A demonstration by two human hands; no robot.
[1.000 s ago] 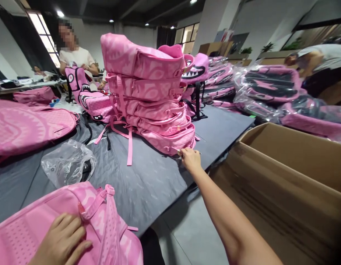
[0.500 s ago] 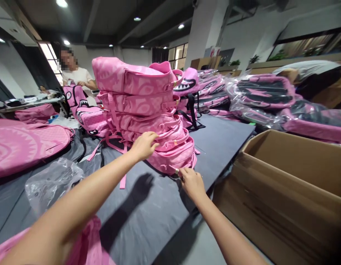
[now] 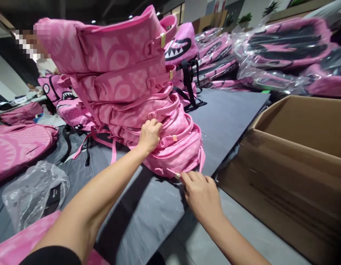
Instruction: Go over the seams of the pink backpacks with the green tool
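A tall stack of pink patterned backpacks [image 3: 120,59] leans on the grey-covered table [image 3: 148,206]. My left hand [image 3: 150,135] is closed against the front of the lower bags, its fingers curled on pink fabric; exactly what they grip is hidden. Lower and to the right, my right hand [image 3: 199,189] pinches a small metal-tipped strap [image 3: 176,174] at the base of the bottom backpack [image 3: 177,158].
An open cardboard box [image 3: 272,176] stands on the right. Plastic-wrapped pink bags [image 3: 281,48] are piled behind it. At the left lie a flat pink bag [image 3: 21,147] and a clear plastic bag [image 3: 29,191]. A person is partly visible at the upper left.
The view has moved closer to the stack. My left hand's fingers, spread before, have curled onto the fabric. My right hand still holds the strap at the bottom bag.
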